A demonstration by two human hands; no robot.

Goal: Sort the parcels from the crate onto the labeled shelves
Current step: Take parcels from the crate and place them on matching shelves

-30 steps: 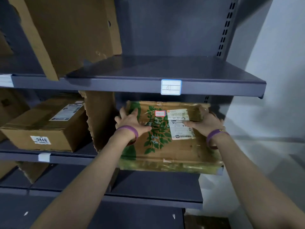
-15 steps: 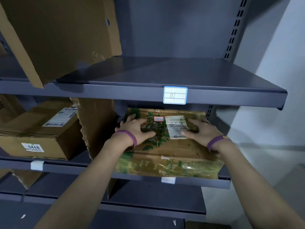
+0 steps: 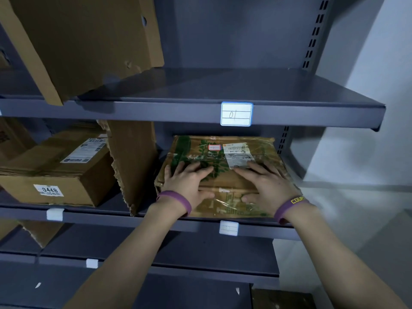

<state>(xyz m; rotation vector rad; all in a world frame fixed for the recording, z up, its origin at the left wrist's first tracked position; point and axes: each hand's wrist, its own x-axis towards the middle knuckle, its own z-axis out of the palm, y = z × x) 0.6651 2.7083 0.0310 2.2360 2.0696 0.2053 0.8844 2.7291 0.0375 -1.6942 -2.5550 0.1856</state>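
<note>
Both palms are flat, fingers spread: your left hand and right hand press on the parcel at frame centre. It lies on the middle shelf, below the label marked 01.

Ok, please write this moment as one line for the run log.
phase: shelving | parcel: lies on shelf below label 01 | left hand: flat on parcel top | right hand: flat on parcel top

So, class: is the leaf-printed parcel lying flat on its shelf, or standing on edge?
Flat: the parcel lies label side up on the shelf, left hand and right hand spread on its top.
</note>
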